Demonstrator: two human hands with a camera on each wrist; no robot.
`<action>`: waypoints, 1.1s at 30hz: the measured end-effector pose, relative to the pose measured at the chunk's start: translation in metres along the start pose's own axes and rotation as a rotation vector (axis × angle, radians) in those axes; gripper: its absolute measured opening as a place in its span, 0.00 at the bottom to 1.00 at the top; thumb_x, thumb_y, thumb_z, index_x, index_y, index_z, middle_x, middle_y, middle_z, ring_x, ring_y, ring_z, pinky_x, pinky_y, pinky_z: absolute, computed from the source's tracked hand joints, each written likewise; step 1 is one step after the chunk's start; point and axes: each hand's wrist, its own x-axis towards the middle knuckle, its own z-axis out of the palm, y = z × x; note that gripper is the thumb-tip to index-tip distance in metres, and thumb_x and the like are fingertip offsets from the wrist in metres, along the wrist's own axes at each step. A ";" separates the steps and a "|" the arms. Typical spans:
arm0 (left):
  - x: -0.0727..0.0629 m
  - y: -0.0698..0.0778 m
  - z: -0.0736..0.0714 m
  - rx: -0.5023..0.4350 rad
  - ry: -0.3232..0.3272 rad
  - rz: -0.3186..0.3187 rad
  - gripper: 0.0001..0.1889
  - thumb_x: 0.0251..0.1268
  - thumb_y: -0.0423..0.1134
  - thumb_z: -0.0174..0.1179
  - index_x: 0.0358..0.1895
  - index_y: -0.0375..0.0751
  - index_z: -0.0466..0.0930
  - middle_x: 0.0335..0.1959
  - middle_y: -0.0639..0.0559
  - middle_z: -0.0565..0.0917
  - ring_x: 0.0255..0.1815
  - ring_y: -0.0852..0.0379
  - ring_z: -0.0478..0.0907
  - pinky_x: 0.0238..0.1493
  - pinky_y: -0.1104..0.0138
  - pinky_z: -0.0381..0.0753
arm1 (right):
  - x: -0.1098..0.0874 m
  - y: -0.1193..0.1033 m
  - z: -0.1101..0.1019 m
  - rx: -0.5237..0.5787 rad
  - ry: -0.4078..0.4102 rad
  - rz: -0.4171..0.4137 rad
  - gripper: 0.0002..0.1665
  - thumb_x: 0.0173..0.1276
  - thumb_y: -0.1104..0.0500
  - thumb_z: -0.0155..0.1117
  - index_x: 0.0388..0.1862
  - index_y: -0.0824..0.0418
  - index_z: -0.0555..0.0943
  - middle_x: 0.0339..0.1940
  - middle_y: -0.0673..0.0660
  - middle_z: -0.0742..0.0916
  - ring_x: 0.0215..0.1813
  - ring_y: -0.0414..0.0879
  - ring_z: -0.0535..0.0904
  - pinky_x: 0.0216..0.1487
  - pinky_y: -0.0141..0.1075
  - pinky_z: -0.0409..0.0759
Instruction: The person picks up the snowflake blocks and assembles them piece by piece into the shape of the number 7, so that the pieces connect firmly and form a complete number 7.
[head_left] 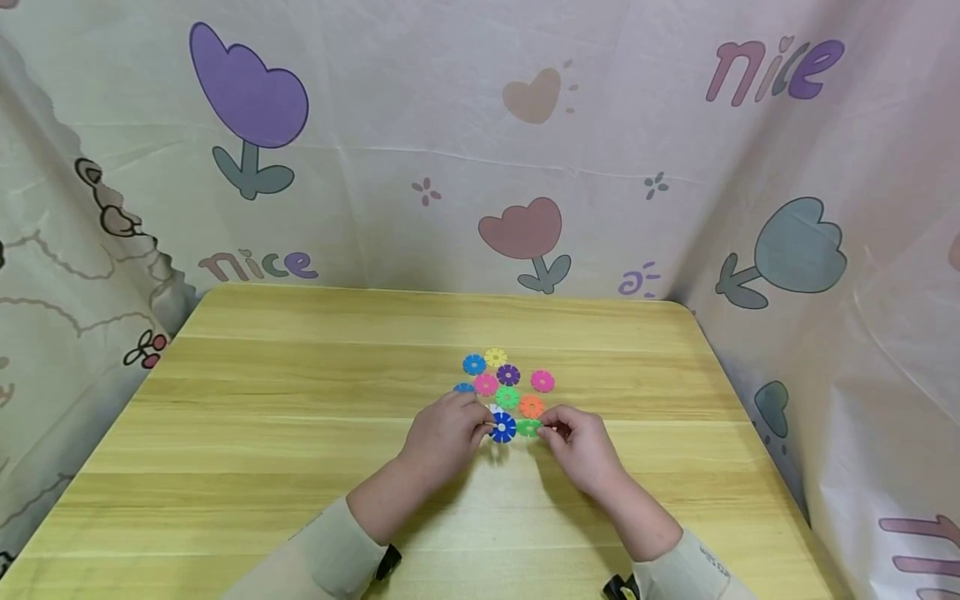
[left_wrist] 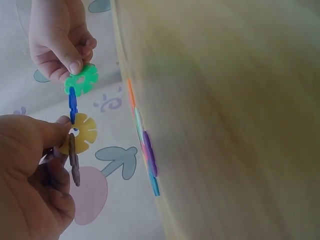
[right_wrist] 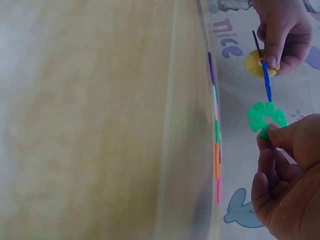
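Notched plastic discs are in both hands, held above the table. My left hand (head_left: pixel 444 435) pinches a yellow disc (left_wrist: pixel 86 134) between thumb and fingers. A dark blue disc (head_left: pixel 503 427) and a dark greyish disc (left_wrist: pixel 74 162) are slotted into the yellow one, both edge-on in the left wrist view. My right hand (head_left: pixel 587 448) pinches a green disc (right_wrist: pixel 260 119) by its edge. The green disc's rim is right at the blue disc's edge; whether they interlock, I cannot tell.
Loose discs lie on the wooden table (head_left: pixel 315 433) just beyond the hands: yellow (head_left: pixel 496 357), purple (head_left: pixel 508 375), orange (head_left: pixel 532 407), light green (head_left: pixel 507 397), plus several pink and blue ones. A patterned curtain (head_left: pixel 420 108) hangs behind and at both sides.
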 end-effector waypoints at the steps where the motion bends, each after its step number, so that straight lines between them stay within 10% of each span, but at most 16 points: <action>1: 0.000 0.000 0.000 0.000 0.002 -0.001 0.02 0.71 0.39 0.71 0.37 0.50 0.90 0.36 0.60 0.83 0.39 0.59 0.80 0.42 0.65 0.84 | 0.000 0.000 0.000 0.004 0.005 -0.003 0.10 0.65 0.75 0.73 0.36 0.61 0.88 0.31 0.49 0.88 0.32 0.40 0.79 0.34 0.33 0.83; 33: 0.001 0.001 0.000 0.010 0.004 0.015 0.02 0.70 0.38 0.72 0.37 0.50 0.90 0.36 0.59 0.84 0.39 0.58 0.80 0.42 0.64 0.84 | -0.002 0.001 0.001 0.059 0.014 -0.094 0.12 0.64 0.77 0.73 0.34 0.61 0.87 0.31 0.49 0.87 0.30 0.39 0.77 0.29 0.32 0.80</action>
